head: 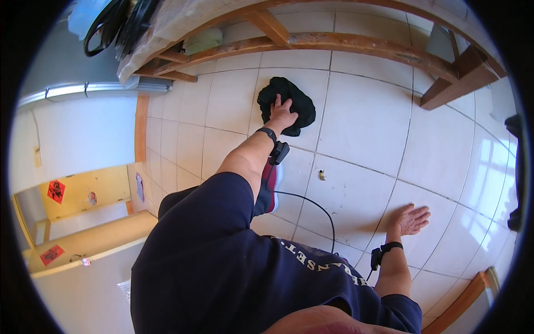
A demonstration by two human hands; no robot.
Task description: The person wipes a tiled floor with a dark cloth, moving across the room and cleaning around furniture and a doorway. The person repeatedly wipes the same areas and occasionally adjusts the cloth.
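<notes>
My left hand (283,112) presses down on a bunched black cloth (302,104), its fingers spread over the top. The cloth lies on the white tiled floor (363,112), in front of a maroon shoe with a white sole (272,179). Off to the right, my right hand (411,220) is held above the tiles with its fingers apart and nothing in it. Both wrists wear black bands with small devices. A black cable (317,202) runs from the left one. Between my hands, a small yellowish-brown scrap (321,175) lies on the floor with tiny specks around it.
Ahead stands a wooden frame with a low rail (354,44) and a leg (454,79). A pale green object (204,40) sits behind the rail. A yellow wooden cabinet (96,234) is at left. Dark objects (517,171) stand at the right edge, near a wooden edge (459,298).
</notes>
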